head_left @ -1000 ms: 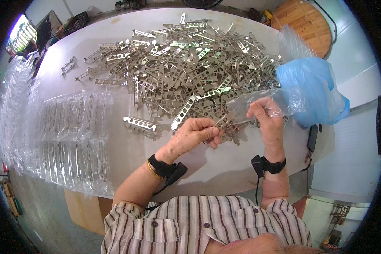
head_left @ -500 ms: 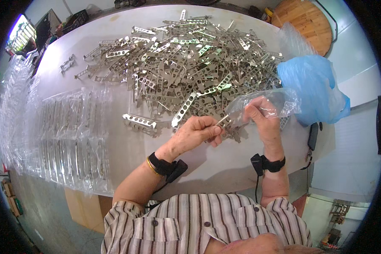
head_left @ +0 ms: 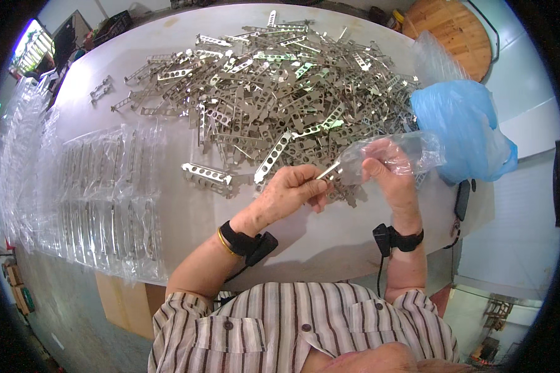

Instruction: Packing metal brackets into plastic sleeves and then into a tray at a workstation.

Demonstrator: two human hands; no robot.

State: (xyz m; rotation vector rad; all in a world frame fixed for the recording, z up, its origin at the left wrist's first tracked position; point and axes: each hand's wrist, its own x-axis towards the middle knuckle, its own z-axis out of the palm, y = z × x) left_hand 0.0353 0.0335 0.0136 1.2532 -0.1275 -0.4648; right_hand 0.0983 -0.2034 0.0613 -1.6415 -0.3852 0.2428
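Observation:
My left hand (head_left: pixel 291 189) is closed, thumb and fingers pinching a thin metal strip (head_left: pixel 328 171) seen almost edge-on. Its far end meets the near end of a clear plastic bag (head_left: pixel 424 151); whether the tip lies inside cannot be made out. My right hand (head_left: pixel 393 180) is closed on that bag, its fingers showing through the film. Beyond both hands spreads a big heap of perforated metal strips (head_left: pixel 274 99). One long strip with round holes (head_left: pixel 272 158) slants just past my left hand, and a few more strips (head_left: pixel 206 175) lie to its left.
Filled clear bags (head_left: pixel 106 236) lie in rows at the table's left. A crumpled blue plastic bag (head_left: pixel 457 127) sits at the right, with a dark handheld object (head_left: pixel 462 199) below it. A round wooden top (head_left: pixel 451 40) stands far right; a cardboard box (head_left: pixel 121 304) is below the table.
My right hand has shifted slightly to the right, its fingers further into or behind the bag film. The left hand keeps its pinch on the strip, nearly in place.

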